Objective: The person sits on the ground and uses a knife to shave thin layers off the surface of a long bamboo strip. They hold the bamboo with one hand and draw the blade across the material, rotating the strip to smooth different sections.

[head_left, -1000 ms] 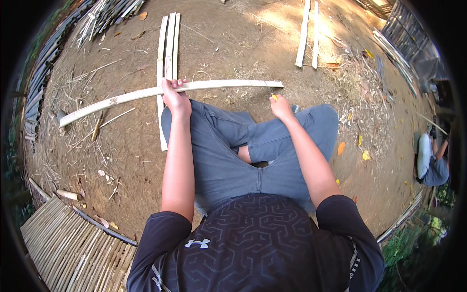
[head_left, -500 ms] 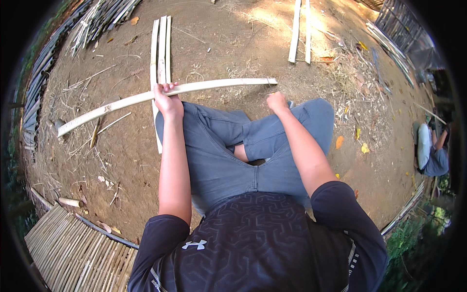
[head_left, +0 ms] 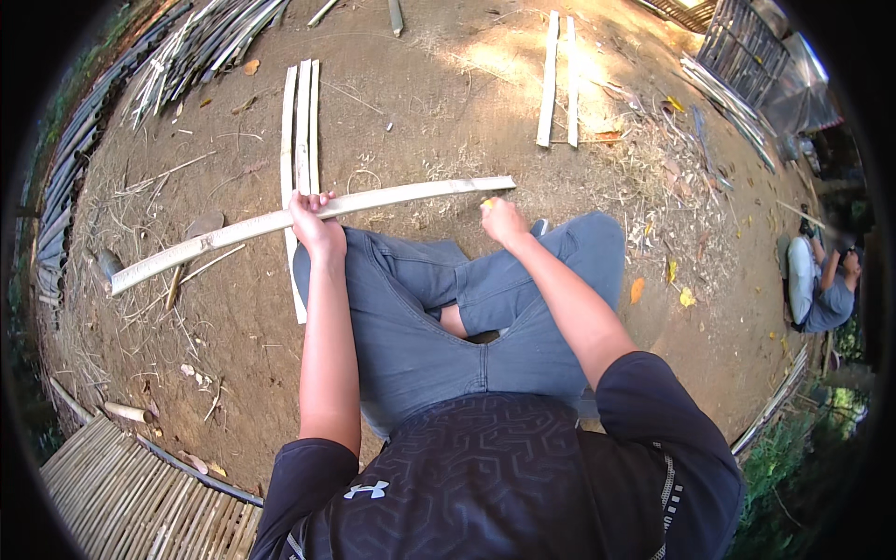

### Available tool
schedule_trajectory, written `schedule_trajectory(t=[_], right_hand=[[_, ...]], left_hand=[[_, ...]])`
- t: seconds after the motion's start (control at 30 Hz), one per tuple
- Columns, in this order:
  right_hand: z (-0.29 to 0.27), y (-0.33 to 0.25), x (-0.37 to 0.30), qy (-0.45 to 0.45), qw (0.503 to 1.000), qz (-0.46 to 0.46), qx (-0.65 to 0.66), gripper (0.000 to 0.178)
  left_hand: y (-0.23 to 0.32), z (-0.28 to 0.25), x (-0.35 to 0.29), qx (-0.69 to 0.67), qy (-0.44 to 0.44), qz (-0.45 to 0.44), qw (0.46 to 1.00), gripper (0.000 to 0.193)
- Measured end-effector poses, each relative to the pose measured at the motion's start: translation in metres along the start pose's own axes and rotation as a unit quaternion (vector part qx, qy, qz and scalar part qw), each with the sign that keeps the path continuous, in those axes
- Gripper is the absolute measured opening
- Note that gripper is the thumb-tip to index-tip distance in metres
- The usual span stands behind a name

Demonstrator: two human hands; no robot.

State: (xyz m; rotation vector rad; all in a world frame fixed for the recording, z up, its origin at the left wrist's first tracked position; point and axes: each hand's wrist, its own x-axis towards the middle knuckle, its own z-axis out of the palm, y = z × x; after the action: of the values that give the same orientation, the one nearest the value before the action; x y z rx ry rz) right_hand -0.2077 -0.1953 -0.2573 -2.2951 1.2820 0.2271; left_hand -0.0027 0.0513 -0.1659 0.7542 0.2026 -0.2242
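Observation:
A long, pale bamboo strip [head_left: 411, 194] lies crosswise in front of my knees, bowed by the lens. My left hand [head_left: 318, 222] is closed around it, left of its middle, fingers over the far edge. Close to the strip's right end, my right hand [head_left: 505, 220] is closed, and a bit of yellow shows at its fingers; what it holds is mostly hidden. Several more bamboo strips [head_left: 302, 121] lie lengthwise on the ground beyond my left hand, one reaching under the held strip and along my left knee.
Two pale strips [head_left: 548, 89] lie at the far right. Bundled strips [head_left: 210, 42] and dark poles [head_left: 70, 177] line the left. A slatted bamboo platform [head_left: 140, 495] stands at lower left. Another person [head_left: 831, 299] sits far right. Shavings and leaves litter the dirt ground [head_left: 411, 121].
The view has tilted, so the ground ahead sits lower in it. My right hand has shifted slightly left, nearer the strip's end, and yellow now shows in it. My left hand keeps its hold.

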Motion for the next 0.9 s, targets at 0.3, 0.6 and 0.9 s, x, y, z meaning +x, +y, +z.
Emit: schedule_trajectory(t=[0.3, 0.6, 0.9], right_hand=[[0.008, -0.004, -0.013, -0.006, 0.999, -0.044, -0.014, 0.035], [-0.002, 0.019, 0.008, -0.010, 0.998, 0.068, 0.009, 0.031], [-0.003, 0.013, 0.029, -0.036, 0.998, 0.042, -0.027, 0.028]], left_hand=[[0.002, -0.004, -0.009, -0.006, 0.006, 0.010, 1.000, 0.029], [-0.004, 0.006, -0.005, 0.033, 0.012, 0.011, 0.999, 0.020], [-0.008, 0.004, 0.002, 0.081, -0.005, 0.038, 0.996, 0.029]])
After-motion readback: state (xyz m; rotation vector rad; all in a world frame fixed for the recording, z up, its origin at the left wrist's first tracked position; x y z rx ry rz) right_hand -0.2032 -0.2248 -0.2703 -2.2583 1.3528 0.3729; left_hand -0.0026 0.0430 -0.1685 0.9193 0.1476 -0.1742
